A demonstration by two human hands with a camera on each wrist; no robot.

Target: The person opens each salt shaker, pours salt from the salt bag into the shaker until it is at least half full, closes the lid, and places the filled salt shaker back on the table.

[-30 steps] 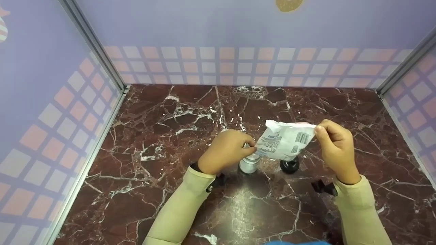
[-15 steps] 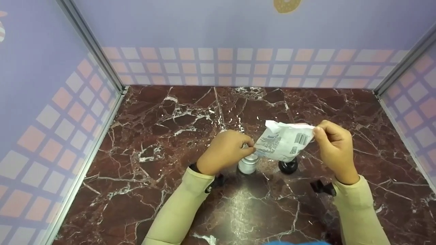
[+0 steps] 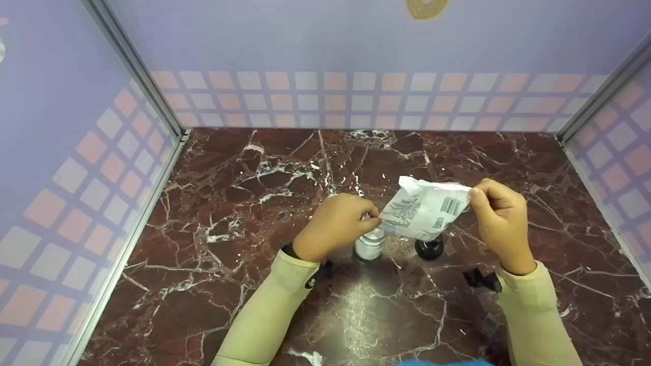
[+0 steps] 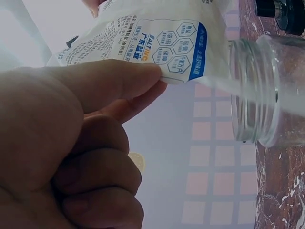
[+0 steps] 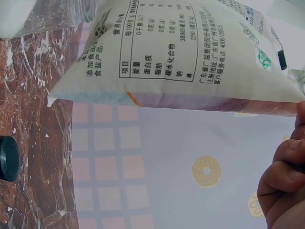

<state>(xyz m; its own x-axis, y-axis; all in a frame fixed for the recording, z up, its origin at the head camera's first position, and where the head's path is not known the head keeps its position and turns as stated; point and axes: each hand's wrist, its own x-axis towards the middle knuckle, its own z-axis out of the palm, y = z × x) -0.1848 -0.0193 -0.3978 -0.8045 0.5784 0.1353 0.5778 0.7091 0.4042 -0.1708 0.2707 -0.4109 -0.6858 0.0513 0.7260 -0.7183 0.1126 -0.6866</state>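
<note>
A white printed salt bag (image 3: 427, 209) hangs tilted between both hands, its lower left corner above a clear glass jar (image 3: 370, 248). My left hand (image 3: 338, 223) pinches the bag by that corner, thumb on the printed face. My right hand (image 3: 501, 218) grips the upper right end, fingers curled. In the left wrist view a white stream of salt (image 4: 221, 86) runs from the bag's corner into the open mouth of the glass jar (image 4: 267, 95). White salt (image 5: 16, 19) fills part of the jar in the right wrist view.
A round black knob-like piece (image 3: 430, 248) stands right of the jar, partly behind the bag. White specks are scattered over the dark red marbled tabletop (image 3: 244, 213). Patterned panels (image 3: 335, 96) enclose the back and sides.
Both hands keep their hold on the bag in nearly the same place. The bag's loose upper left corner has risen very slightly. The head view has shifted a little.
</note>
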